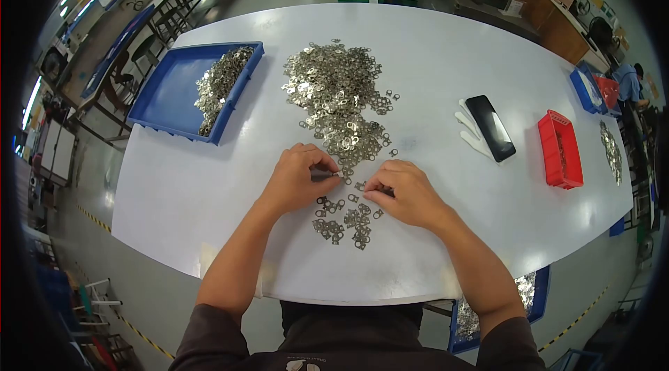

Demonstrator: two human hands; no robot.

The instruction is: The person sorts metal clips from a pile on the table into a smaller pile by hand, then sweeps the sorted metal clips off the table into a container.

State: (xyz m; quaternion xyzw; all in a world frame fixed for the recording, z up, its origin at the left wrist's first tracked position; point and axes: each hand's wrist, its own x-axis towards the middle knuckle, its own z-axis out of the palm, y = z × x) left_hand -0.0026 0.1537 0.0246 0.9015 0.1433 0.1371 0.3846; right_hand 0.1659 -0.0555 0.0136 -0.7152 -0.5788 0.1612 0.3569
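My left hand (301,176) is closed in a pinch at the near end of a big heap of small flat metal parts (334,85), each with a ring-shaped hole. A small metal part shows at its fingertips. Across from it, my right hand (403,193) pinches too, with a small metal part (360,186) at the thumb and forefinger. Between my forearms lie smaller groups of the same parts, one cluster on the left (327,230) and another on the right (359,221). The curled fingers partly hide what each hand grips.
A blue tray (164,92) with more parts stands at left. To the right are a white glove (472,135), a black phone (490,127), a red bin (550,151) and a blue bin (585,91). Another tray (456,326) sits below the white table's (209,210) front edge. A person (631,81) is far right.
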